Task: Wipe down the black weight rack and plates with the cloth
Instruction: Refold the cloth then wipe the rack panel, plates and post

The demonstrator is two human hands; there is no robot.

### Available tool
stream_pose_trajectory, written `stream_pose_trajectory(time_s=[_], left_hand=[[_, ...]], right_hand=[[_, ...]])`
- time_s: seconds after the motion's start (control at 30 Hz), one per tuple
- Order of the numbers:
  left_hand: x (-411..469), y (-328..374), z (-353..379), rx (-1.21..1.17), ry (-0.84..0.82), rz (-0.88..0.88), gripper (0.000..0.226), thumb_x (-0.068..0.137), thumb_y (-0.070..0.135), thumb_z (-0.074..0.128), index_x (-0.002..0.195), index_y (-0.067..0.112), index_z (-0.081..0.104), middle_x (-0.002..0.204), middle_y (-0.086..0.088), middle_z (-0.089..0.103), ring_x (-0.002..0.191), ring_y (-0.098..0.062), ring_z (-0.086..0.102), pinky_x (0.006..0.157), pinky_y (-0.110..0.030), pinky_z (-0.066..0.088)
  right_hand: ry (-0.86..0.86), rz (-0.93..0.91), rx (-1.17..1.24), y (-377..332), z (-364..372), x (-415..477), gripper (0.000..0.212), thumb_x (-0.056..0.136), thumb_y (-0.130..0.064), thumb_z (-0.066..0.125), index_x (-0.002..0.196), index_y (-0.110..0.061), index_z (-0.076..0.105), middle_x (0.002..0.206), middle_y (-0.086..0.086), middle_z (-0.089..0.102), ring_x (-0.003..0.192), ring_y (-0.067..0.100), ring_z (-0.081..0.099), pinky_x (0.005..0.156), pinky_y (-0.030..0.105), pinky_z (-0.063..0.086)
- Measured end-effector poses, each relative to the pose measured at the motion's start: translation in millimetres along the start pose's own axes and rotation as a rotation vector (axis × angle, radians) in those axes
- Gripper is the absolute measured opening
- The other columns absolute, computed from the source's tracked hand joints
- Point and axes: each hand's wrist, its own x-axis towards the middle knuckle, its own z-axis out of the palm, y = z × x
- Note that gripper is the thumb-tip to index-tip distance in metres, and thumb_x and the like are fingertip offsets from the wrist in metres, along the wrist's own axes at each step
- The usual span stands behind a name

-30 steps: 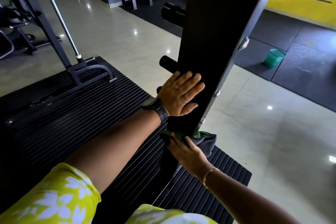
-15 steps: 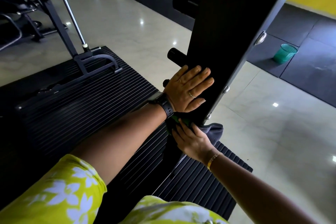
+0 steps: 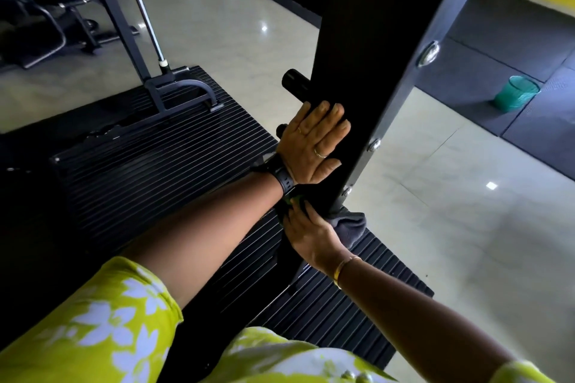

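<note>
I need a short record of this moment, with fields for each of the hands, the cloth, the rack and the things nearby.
left hand: flat on the black rack upright, fingers straight, holds nothing
right hand: below the left hand, grips the cloth
cloth: grey with some green, held against the lower part of the upright
peg: black, no plate on it, sticks out of the upright just above the left hand
under the rack: ribbed mat, black
nearby: green basket, upright on the dark flooring to the right
</note>
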Motion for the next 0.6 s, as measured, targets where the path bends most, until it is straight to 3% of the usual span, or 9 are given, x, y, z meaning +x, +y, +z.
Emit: stream_pose_trajectory(time_s=[0.1, 0.23, 0.4, 0.6], left_hand=[[-0.3, 0.5, -1.5, 0.003, -0.012, -0.002, 0.061, 0.103, 0.045, 0.01, 0.156, 0.018, -0.004, 0.163, 0.002, -0.009, 0.15, -0.016, -0.005, 0.122, -0.036, 0.0], [2.3, 1.1, -3.1, 0.02, -0.036, -0.014, 0.061, 0.103, 0.044, 0.01, 0.155, 0.017, -0.005, 0.163, 0.002, -0.01, 0.15, -0.016, -0.005, 0.122, -0.036, -0.002], [1.9, 1.9, -4.4, 0.055, -0.052, -0.014, 0.061, 0.102, 0.045, 0.009, 0.155, 0.018, -0.006, 0.163, 0.003, -0.011, 0.15, -0.015, -0.005, 0.122, -0.036, 0.0], [3.4, 4.8, -7.4, 0.102, -0.091, -0.048, 0.061, 0.102, 0.046, 0.009, 0.155, 0.021, -0.007, 0.162, 0.005, -0.013, 0.15, -0.015, -0.006, 0.122, -0.035, 0.0]], right_hand=[[0.155, 0.117, 0.034, 12.4, -16.4, 2.9, 0.043, 0.092, -0.012, 0.034, 0.111, -0.012, 0.072, 0.11, 0.005, 0.071, 0.112, 0.022, 0.063, 0.107, 0.041, 0.03], [0.218, 0.072, -0.01, 27.0, -19.7, 0.7, 0.04, 0.088, -0.017, 0.04, 0.112, -0.013, 0.072, 0.113, 0.006, 0.07, 0.114, 0.023, 0.062, 0.108, 0.04, 0.028], [0.156, -0.055, -0.064, 32.9, -5.1, 0.3, 0.042, 0.08, -0.034, 0.054, 0.11, -0.012, 0.072, 0.115, 0.009, 0.07, 0.117, 0.028, 0.06, 0.112, 0.045, 0.015], [0.039, -0.163, -0.008, 30.8, -4.3, 0.2, 0.045, 0.078, -0.04, 0.045, 0.099, -0.014, 0.076, 0.106, 0.008, 0.072, 0.11, 0.029, 0.064, 0.103, 0.042, 0.031]])
